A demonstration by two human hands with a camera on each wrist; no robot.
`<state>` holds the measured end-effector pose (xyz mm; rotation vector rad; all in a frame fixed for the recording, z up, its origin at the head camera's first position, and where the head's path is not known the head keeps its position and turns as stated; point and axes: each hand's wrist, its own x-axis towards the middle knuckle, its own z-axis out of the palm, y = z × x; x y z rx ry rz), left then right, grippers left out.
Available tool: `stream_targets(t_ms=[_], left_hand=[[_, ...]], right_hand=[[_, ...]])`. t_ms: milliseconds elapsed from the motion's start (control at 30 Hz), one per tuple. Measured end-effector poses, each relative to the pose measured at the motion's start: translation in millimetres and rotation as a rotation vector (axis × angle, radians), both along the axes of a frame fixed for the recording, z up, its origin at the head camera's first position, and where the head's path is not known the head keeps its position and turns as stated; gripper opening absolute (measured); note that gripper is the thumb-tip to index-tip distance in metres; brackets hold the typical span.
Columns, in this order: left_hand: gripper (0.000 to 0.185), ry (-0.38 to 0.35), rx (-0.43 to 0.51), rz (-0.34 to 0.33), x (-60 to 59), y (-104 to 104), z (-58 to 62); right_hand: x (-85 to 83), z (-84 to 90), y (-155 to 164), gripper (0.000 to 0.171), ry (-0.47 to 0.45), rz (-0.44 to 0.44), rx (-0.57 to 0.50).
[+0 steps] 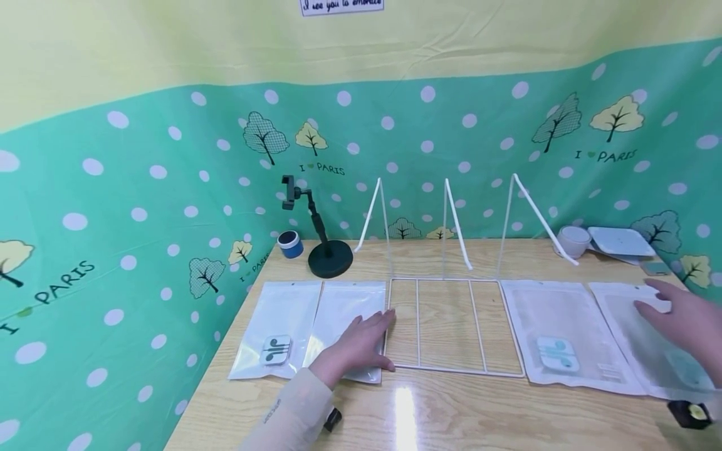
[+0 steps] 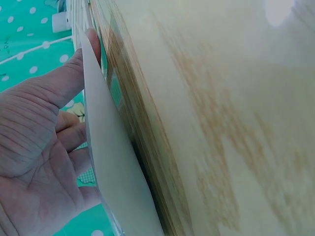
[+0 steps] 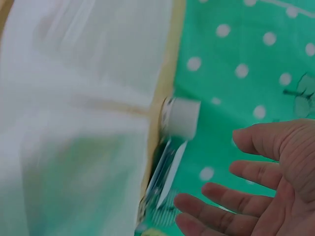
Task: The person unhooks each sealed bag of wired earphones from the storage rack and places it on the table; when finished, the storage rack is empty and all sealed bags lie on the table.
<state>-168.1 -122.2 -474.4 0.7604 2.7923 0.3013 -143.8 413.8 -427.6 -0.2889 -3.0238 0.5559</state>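
Note:
Four clear plastic pouches lie in a row on the wooden table [image 1: 451, 407], two on each side of a white wire rack [image 1: 418, 319]. My left hand [image 1: 375, 335] rests flat with straight fingers on the second pouch from the left [image 1: 344, 304], beside the rack's left edge. In the left wrist view the palm [image 2: 44, 137] lies against that pouch's white sheet [image 2: 113, 167]. My right hand [image 1: 671, 310] is spread over the far right pouch [image 1: 637, 344], holding nothing. The right wrist view is blurred, showing loose fingers [image 3: 266, 187] near the pouch [image 3: 74, 123].
A black phone stand [image 1: 329, 257] and a blue tape roll [image 1: 290, 243] stand at the back left. A white roll [image 1: 574, 240] and a pale square tray [image 1: 620, 240] sit at the back right. A small black object [image 1: 689, 413] lies at the front right edge.

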Motion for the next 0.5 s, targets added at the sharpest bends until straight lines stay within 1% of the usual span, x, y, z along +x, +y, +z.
stream_targets(t_ms=[133, 233, 367, 433, 500], left_hand=[[0.107, 0.002, 0.017, -0.006, -1.1, -3, -0.8], [0.105, 0.006, 0.02, -0.008, -1.4, -5, -1.2], [0.101, -0.005, 0.037, -0.016, -2.1, -8, -1.2], [0.096, -0.011, 0.06, -0.013, -2.2, -10, 0.9], [0.09, 0.001, 0.096, -0.002, -3.2, -12, 3.8]], right_hand=[[-0.9, 9.2, -28, 0.067, 0.015, 0.023, 0.001], [-0.7, 13.5, -52, 0.063, 0.078, 0.051, -0.015], [1.2, 11.9, -78, 0.06, 0.175, 0.106, -0.041], [2.3, 9.7, -89, 0.06, 0.197, 0.125, -0.061], [2.9, 8.1, -99, 0.06, 0.226, 0.156, -0.072]])
